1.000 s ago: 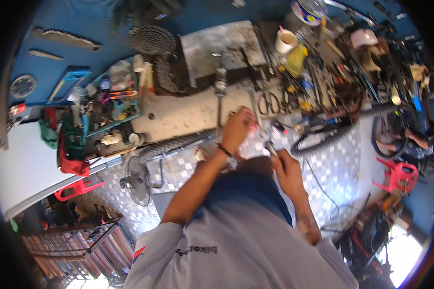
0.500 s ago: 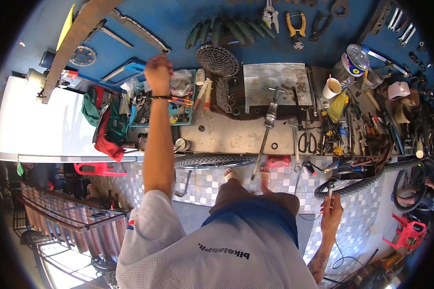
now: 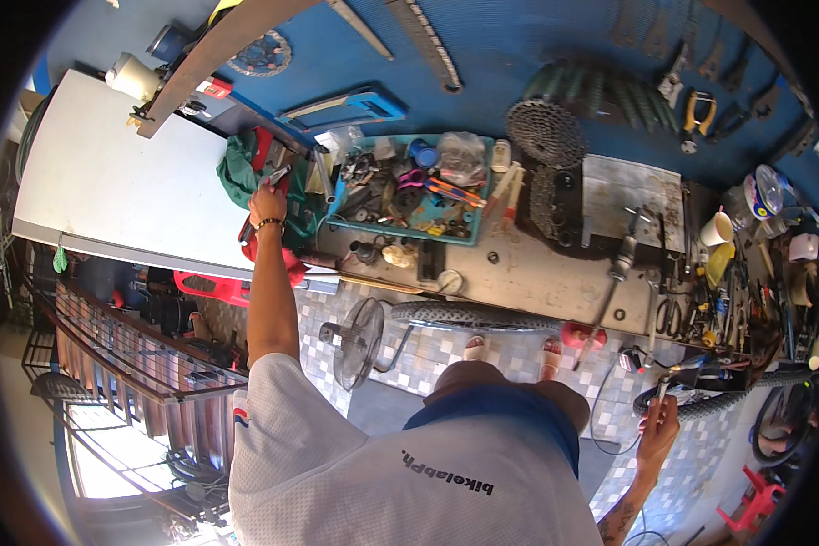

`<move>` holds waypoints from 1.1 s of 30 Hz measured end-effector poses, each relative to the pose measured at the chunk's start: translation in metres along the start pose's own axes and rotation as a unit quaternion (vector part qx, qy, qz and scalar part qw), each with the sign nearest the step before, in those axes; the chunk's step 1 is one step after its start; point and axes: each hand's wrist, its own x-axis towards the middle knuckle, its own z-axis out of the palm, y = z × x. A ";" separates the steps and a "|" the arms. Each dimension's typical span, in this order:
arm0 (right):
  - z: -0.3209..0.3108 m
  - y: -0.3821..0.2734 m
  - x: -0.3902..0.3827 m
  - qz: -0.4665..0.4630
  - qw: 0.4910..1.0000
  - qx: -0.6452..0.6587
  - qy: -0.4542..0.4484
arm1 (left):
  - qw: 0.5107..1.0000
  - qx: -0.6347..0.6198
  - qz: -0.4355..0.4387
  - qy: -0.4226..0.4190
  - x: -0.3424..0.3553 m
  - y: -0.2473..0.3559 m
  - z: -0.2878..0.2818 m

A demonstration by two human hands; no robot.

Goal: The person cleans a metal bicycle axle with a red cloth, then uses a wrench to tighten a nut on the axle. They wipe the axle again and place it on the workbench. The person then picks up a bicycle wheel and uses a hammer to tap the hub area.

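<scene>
At the far left end of the bench, my left hand (image 3: 268, 202) reaches into a bundle of cloths, its fingers closed. A silver metal piece (image 3: 279, 174) shows at its fingertips, too blurred to name. The green cloth (image 3: 237, 166) lies beside the hand, and a red cloth (image 3: 291, 267) hangs beneath my wrist. Low on the right, away from the bench, my right hand (image 3: 660, 426) grips a slim silver metal tool (image 3: 662, 391), its end pointing up out of the fist. The fingers hide its handle.
A teal tray (image 3: 409, 227) of small parts stands right of my left hand. A bicycle cassette (image 3: 546, 134), a long metal tool (image 3: 621, 266) and scissors (image 3: 669, 317) lie farther right. A fan (image 3: 355, 341) and a tyre (image 3: 473, 316) stand below the bench edge.
My left hand has moved from above the teal tray to the cloths at the left. The view has shifted left, showing more white surface and a fan. My right hand still holds the silver tool.
</scene>
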 end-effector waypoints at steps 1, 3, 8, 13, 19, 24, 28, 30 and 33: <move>0.010 -0.014 -0.003 -0.012 1.000 -0.007 -0.009 | 1.000 0.009 0.005 0.013 0.003 -0.023 0.007; 0.034 -0.042 -0.009 -0.036 0.999 -0.004 -0.017 | 0.999 0.041 -0.011 -0.006 0.020 -0.054 0.023; 0.088 -0.095 -0.041 -0.025 0.998 -0.011 -0.052 | 0.992 0.108 -0.007 -0.059 0.080 -0.095 0.063; 0.131 -0.115 -0.080 0.010 0.999 -0.016 -0.041 | 0.960 0.145 0.156 -0.182 0.132 -0.108 0.081; 0.155 -0.146 -0.100 -0.012 0.997 -0.059 -0.041 | 0.963 0.168 0.113 -0.178 0.168 -0.127 0.107; 0.167 -0.164 -0.101 -0.014 0.998 -0.059 -0.031 | 0.987 -0.020 0.117 -0.110 0.162 -0.150 0.042; 0.185 -0.166 -0.096 -0.032 0.999 -0.008 -0.020 | 0.768 -0.598 0.075 -0.217 0.031 -0.136 -0.067; 0.200 -0.168 -0.089 -0.044 0.998 0.031 -0.011 | 0.580 -0.739 0.087 -0.331 -0.038 -0.105 -0.104; 0.219 -0.174 -0.080 -0.110 0.992 0.052 -0.012 | 0.429 -0.788 0.069 -0.436 -0.115 -0.038 -0.111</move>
